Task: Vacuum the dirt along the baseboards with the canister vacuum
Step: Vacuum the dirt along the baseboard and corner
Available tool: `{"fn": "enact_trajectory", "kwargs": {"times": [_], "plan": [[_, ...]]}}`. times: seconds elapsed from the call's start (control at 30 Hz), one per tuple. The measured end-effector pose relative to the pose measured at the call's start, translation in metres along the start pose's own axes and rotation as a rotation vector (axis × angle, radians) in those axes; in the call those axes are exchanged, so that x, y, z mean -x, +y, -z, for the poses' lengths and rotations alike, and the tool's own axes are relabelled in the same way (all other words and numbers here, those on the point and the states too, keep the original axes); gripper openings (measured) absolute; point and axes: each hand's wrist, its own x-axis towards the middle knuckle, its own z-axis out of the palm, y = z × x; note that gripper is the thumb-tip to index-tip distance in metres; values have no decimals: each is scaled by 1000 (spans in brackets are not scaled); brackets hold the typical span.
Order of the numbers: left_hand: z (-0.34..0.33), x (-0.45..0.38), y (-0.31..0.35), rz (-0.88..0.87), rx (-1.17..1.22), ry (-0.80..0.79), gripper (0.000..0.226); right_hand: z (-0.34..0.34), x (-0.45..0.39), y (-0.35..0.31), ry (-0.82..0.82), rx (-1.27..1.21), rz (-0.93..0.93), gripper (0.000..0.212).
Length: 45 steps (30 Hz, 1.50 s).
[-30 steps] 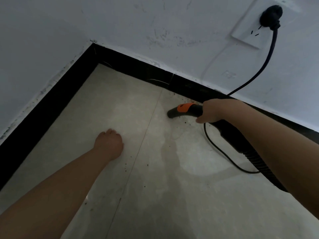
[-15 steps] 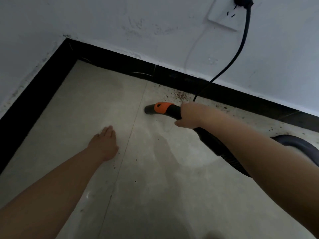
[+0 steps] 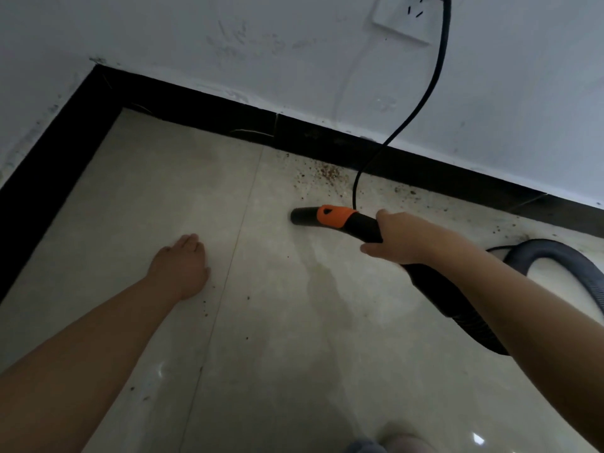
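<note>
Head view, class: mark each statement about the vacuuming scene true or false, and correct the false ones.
1. The right hand grips the vacuum nozzle. True.
2. The left hand holds a brush. False: it rests flat on the floor, holding nothing.
3. A patch of dirt lies by the baseboard, beyond the nozzle. True.
4. The cord lies unplugged on the floor. False: it hangs down from the wall outlet.
5. The nozzle has an orange band. True.
6. The hose runs off to the left. False: it loops away on the right.
</note>
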Motion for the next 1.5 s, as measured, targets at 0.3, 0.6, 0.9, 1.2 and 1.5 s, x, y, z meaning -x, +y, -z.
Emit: {"fn": "enact_trajectory", "kwargs": {"times": [0.3, 0.6, 0.9, 1.2, 1.5], "plan": [[1, 2, 10, -15, -63, 14, 58, -8, 2, -10, -9, -42, 45, 44], [5, 6, 17, -34, 18, 31, 60, 12, -8, 0, 71, -12, -88, 46], [1, 10, 24, 9, 62, -17, 57, 16, -32, -21, 112, -54, -36, 48], [29, 6, 14, 68, 2, -30, 59, 42, -52, -34, 50, -39, 36, 38], [45, 3, 36, 50, 38, -31, 57, 34, -31, 15, -5, -35, -72, 43]]}}
